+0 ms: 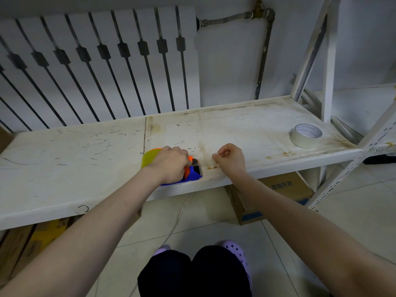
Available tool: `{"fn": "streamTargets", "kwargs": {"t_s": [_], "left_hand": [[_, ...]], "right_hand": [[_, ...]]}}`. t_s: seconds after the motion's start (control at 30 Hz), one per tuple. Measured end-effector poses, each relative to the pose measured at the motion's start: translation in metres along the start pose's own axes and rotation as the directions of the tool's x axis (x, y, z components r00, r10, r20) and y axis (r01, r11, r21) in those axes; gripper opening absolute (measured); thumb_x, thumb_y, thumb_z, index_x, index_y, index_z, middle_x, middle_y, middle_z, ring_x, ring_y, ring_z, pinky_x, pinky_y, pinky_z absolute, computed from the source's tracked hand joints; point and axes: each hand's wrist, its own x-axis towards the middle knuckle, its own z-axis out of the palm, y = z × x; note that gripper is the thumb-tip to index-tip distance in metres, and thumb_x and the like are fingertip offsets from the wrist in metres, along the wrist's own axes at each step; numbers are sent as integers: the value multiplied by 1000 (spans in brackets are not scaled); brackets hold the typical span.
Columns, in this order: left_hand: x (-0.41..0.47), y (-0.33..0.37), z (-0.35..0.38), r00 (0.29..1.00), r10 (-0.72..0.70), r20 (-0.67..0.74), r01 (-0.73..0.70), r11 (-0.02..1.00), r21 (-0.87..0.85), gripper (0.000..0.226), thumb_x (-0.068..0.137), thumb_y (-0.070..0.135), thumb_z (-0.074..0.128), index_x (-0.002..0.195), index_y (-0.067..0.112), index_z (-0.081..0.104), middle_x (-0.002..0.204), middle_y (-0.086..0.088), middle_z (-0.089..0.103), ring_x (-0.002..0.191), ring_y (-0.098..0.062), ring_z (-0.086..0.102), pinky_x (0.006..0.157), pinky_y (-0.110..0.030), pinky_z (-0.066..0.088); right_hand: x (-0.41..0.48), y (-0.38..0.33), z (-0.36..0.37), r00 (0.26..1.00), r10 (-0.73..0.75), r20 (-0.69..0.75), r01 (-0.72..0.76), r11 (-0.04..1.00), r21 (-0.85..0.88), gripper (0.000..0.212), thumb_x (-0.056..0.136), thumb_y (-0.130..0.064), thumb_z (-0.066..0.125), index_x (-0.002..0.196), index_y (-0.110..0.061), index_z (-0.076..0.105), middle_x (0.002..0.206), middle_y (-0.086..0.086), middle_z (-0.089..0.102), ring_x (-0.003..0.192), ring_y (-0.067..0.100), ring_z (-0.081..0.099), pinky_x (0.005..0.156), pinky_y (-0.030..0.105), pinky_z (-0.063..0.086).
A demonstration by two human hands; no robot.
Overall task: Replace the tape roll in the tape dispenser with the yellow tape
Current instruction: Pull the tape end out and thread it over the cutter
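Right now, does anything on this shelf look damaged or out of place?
Nothing spilled or broken. The white metal shelf is rust-stained and scuffed, and the whitish tape roll lies alone at its right end.

White radiator [96, 61], cardboard box [276, 196], scuffed shelf [75, 157].

The tape dispenser [191, 175] is blue and orange, with a small metal part at its front. It lies near the front edge of the white shelf [75, 159], mostly hidden, and the yellow tape [149, 158] sits in it, a yellow-green roll showing at the back. A whitish tape roll [306, 135] lies flat, well apart, on the right.
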Motion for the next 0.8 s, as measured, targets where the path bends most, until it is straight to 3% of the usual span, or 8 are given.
{"fn": "streamTargets", "kwargs": {"t_s": [0.13,0.2,0.27,0.37,0.5,0.67,0.8], "left_hand": [[-2,3,2,1000,5,-3,-5,995,98,38,87,16,43,120,23,61,109,-2,62,108,-23,52,102,-41,32],[-6,5,3,1000,-10,-23,12,993,119,35,86,13,42,113,22,62,100,-2,66,105,-23,56,114,-49,16],[-11,9,1,997,-25,-67,33,992,123,30,85,11,42,104,22,62,89,-2,66,98,-22,59,117,-53,2],[-19,14,1,993,-43,-107,56,990,128,32,85,13,43,108,24,61,97,0,67,105,-20,59,116,-54,-6],[-23,18,2,996,-34,-81,49,981,189,37,89,21,44,123,23,58,116,4,65,118,-20,53,114,-57,-9],[-18,21,-4,996,-61,-70,74,977,199,23,87,21,45,98,25,65,93,3,68,103,-19,58,115,-56,-6],[-16,22,-5,997,-69,-38,76,971,228,22,87,22,47,96,25,67,96,3,66,106,-19,55,114,-57,-5]], "right_hand": [[5,6,4,996,89,24,-90,996,13,17,78,-11,71,77,-14,55,74,5,61,72,20,60,63,24,48],[7,7,7,993,114,31,-114,993,11,18,77,-10,71,76,-15,54,74,5,61,74,21,60,65,27,49],[7,8,7,992,126,28,-126,992,15,18,78,-9,71,77,-15,54,77,7,61,74,21,60,64,26,49],[8,9,6,991,134,18,-135,991,16,17,78,-9,70,78,-15,54,78,6,60,74,20,59,62,22,48],[9,9,6,992,129,14,-129,992,-2,21,79,-10,70,73,-18,52,76,4,59,74,19,58,63,22,48],[13,8,7,990,139,35,-138,990,-32,22,79,-8,68,71,-20,51,73,0,57,73,18,58,72,31,53],[15,2,8,988,147,52,-145,989,-37,21,77,-5,66,70,-19,52,75,3,58,70,18,57,70,32,53]]}}
